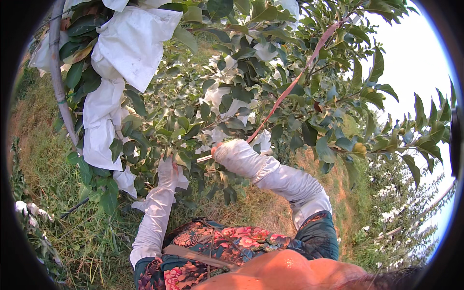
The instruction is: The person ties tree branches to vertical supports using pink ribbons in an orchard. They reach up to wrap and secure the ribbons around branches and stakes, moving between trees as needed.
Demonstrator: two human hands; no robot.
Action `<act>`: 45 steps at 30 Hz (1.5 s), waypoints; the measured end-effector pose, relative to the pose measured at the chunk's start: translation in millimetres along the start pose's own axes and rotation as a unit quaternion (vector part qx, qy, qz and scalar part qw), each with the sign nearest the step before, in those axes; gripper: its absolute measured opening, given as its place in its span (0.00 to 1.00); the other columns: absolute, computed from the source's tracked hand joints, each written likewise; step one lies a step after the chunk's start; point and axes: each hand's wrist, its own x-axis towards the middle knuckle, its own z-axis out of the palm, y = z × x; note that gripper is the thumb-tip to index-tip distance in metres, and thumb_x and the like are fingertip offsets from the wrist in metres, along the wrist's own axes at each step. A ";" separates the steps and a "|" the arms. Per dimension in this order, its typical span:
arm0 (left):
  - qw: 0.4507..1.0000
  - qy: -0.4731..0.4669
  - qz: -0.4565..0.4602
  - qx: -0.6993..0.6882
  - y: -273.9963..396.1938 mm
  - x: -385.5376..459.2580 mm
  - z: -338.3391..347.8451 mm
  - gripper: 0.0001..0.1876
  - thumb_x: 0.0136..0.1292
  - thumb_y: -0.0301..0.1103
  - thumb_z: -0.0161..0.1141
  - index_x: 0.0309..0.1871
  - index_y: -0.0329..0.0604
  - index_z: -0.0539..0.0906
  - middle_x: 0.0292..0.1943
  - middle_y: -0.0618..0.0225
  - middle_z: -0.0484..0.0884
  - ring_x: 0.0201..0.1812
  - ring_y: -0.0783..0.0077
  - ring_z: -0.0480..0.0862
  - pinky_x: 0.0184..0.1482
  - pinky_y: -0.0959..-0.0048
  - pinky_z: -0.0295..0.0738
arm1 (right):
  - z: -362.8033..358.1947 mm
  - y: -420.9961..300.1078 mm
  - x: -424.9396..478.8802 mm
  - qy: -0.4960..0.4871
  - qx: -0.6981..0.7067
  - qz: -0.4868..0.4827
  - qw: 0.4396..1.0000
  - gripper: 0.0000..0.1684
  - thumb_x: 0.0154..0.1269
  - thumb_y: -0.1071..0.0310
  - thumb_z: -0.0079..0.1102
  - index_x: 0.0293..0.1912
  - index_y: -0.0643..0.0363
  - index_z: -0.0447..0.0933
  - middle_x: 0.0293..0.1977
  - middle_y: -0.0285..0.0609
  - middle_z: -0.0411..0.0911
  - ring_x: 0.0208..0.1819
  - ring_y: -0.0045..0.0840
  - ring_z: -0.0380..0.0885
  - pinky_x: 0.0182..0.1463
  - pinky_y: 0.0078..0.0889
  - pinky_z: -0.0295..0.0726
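Both my hands reach into the leafy branches of a fruit tree, each arm in a white fabric sleeve that reaches over the hand. My left hand [169,167] is among leaves at the lower centre, with pale bag-like material beside it; its fingers are mostly hidden. My right hand [226,149] is closed around a thin white object [204,158] whose end sticks out to the left; what it is cannot be told. A pink ribbon [286,93] runs from beside my right hand up to the upper right. Large white bags [134,43] hang at the upper left.
A grey pole [58,72] stands at the left beside the bags. Leafy branches [384,145] extend to the right. More white bags [217,96] hang deeper in the foliage. Grass [90,235] covers the ground, and another tree with white bags [389,214] stands at the lower right.
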 end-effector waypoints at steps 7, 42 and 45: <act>0.991 0.021 0.014 0.132 -4.0 -0.1 14.5 0.20 0.61 0.31 0.58 0.58 0.51 0.73 0.31 0.65 0.79 0.24 0.69 0.75 0.24 0.73 0.71 | 29.7 -20.1 8.3 0.066 0.165 -0.027 0.984 0.07 0.68 0.66 0.54 0.36 0.59 0.77 0.23 0.44 0.79 0.24 0.37 0.80 0.26 0.36 0.78; 0.986 0.016 -0.168 0.019 1.5 49.4 -36.1 0.14 0.69 0.39 0.55 0.47 0.36 0.80 0.37 0.58 0.83 0.29 0.65 0.82 0.29 0.69 0.76 | 153.0 -36.5 116.0 -0.073 0.033 0.082 0.993 0.11 0.61 0.64 0.52 0.33 0.52 0.83 0.30 0.44 0.83 0.34 0.38 0.84 0.35 0.41 0.81; 0.963 -0.094 -0.029 0.249 0.6 45.1 -49.8 0.14 0.68 0.39 0.55 0.46 0.37 0.81 0.37 0.59 0.84 0.28 0.63 0.82 0.28 0.68 0.77 | 155.1 -39.8 119.6 -0.070 0.047 0.074 0.994 0.08 0.57 0.65 0.55 0.30 0.52 0.83 0.29 0.42 0.83 0.34 0.37 0.83 0.41 0.38 0.79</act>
